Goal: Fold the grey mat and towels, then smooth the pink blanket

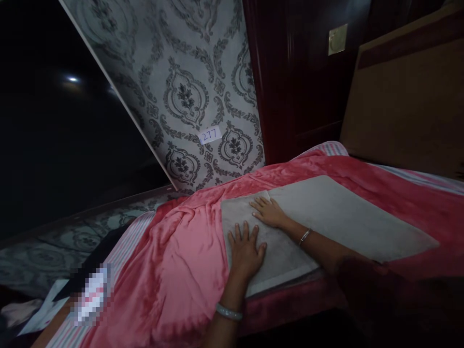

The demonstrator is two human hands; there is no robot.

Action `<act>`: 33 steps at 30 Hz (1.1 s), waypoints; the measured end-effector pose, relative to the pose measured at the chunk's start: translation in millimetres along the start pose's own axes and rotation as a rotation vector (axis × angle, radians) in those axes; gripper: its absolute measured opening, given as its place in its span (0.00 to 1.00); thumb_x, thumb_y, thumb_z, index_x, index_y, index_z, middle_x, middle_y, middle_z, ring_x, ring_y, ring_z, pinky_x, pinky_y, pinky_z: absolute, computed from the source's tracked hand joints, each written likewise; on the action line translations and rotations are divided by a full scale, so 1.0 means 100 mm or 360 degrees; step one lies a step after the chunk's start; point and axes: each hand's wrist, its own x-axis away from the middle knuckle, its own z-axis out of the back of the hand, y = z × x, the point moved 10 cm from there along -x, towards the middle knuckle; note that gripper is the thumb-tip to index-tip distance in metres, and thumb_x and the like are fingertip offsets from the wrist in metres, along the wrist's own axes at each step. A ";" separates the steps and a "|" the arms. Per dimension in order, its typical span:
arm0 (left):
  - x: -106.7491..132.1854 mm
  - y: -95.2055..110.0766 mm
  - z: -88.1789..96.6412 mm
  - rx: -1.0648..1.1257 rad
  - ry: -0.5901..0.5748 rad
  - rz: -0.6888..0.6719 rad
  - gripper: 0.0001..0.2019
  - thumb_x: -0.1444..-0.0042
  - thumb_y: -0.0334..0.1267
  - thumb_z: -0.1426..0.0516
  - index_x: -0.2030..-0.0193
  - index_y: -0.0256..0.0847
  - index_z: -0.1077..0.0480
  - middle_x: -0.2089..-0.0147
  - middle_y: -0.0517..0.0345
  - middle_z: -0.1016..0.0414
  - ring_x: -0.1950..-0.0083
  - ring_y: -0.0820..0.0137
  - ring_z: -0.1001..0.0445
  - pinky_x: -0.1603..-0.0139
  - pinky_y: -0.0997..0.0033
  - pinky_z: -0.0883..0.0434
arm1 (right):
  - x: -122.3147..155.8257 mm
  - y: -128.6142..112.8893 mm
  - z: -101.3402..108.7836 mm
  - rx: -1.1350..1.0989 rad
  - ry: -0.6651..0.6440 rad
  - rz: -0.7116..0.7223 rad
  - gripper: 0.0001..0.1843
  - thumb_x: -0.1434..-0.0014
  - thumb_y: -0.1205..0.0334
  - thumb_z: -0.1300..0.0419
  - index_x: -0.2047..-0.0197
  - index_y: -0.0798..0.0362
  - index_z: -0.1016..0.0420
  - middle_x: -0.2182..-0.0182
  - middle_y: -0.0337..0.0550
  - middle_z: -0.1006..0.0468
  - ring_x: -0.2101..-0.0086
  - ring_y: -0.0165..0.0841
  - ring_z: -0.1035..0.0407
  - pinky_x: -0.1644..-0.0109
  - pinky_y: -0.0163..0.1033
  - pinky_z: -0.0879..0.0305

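A grey cloth (326,217) lies spread over a pink plush blanket (195,256), with its left part folded over into a second layer. My left hand (247,251), with a pale bangle on the wrist, rests flat near the cloth's left edge, fingers spread. Farther back, my right hand (268,212) lies palm down on the folded part, close to its back edge, fingers stretched out. A silver bracelet (305,236) circles the right wrist. Neither hand grips anything.
Behind the blanket rises a patterned wall (184,96) with a paper label (210,135) marked 277. A large black screen (72,121) stands at left. At right are a dark red door panel (300,87) and a big cardboard box (409,101). A striped cloth edge shows under the blanket.
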 end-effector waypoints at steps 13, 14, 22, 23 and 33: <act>-1.01 -0.14 0.39 0.0311 -0.0163 -0.0299 0.27 0.31 0.42 0.60 0.29 0.42 0.43 0.25 0.54 0.45 0.24 0.67 0.52 0.24 0.53 0.57 | 0.11 -0.48 0.03 -0.0260 -0.0029 0.0563 0.31 0.31 0.46 0.51 0.28 0.47 0.42 0.29 0.53 0.47 0.30 0.46 0.58 0.31 0.67 0.63; -1.13 -0.17 0.31 0.0286 -0.0231 -0.0307 0.26 0.31 0.43 0.61 0.29 0.44 0.42 0.25 0.55 0.45 0.24 0.66 0.53 0.24 0.51 0.58 | 0.14 -0.51 0.01 -0.0269 -0.0046 0.0592 0.32 0.31 0.46 0.51 0.29 0.48 0.42 0.29 0.54 0.46 0.30 0.46 0.57 0.30 0.66 0.63; -1.41 -0.37 -0.15 0.0248 -0.0290 -0.0241 0.27 0.30 0.47 0.64 0.28 0.48 0.45 0.25 0.59 0.46 0.23 0.68 0.55 0.24 0.50 0.60 | 0.17 -0.52 -0.03 -0.0255 -0.0130 0.0600 0.32 0.30 0.49 0.50 0.28 0.50 0.43 0.30 0.55 0.45 0.30 0.46 0.57 0.29 0.63 0.64; -1.41 -0.37 -0.16 0.0258 -0.0305 -0.0247 0.27 0.30 0.47 0.64 0.28 0.48 0.45 0.25 0.59 0.47 0.23 0.68 0.55 0.24 0.50 0.60 | 0.19 -0.52 -0.04 -0.0274 -0.0154 0.0612 0.32 0.30 0.49 0.50 0.27 0.50 0.44 0.29 0.54 0.47 0.30 0.46 0.58 0.29 0.63 0.65; -1.39 -0.34 -0.13 0.0189 -0.0291 -0.0296 0.28 0.32 0.50 0.56 0.28 0.47 0.44 0.24 0.54 0.48 0.23 0.64 0.54 0.24 0.49 0.61 | 1.60 -0.87 0.20 -0.0674 -0.0634 0.0839 0.36 0.32 0.50 0.48 0.25 0.39 0.54 0.27 0.39 0.55 0.29 0.43 0.70 0.27 0.59 0.72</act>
